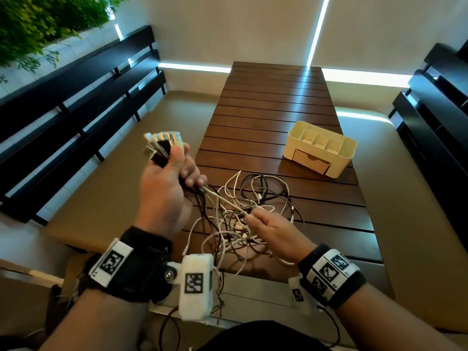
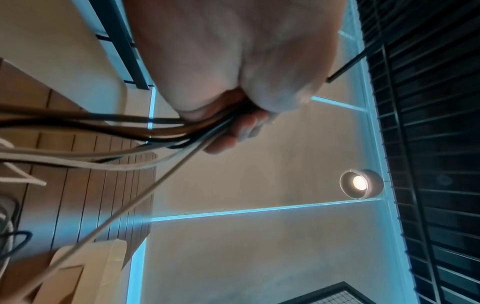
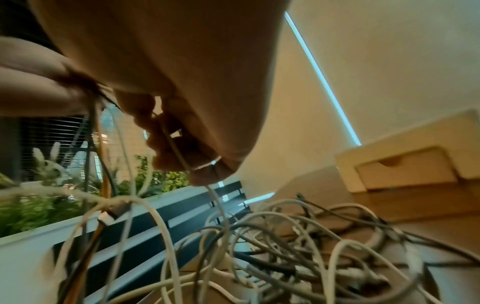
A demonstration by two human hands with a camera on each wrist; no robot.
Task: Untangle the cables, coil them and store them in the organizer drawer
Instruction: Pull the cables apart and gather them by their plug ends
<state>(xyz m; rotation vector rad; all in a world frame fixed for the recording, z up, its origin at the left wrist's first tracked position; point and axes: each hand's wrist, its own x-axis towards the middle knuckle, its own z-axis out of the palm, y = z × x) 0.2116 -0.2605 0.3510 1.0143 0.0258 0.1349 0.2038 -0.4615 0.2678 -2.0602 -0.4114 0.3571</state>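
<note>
Your left hand [image 1: 162, 188] fisted round a bundle of connector ends [image 1: 162, 145], your right hand [image 1: 271, 229] pinching one white cable [image 1: 225, 202], tangled cables [image 1: 253, 214] heaped on the table [image 1: 276, 102] near the organizer [image 1: 321, 148], its drawer [image 1: 311, 160] closed

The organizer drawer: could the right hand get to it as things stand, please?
Probably not at once. The path across the table to the organizer drawer looks free, but the right hand is pinching a white cable pulled taut from the left hand, so it must let go first.
</note>
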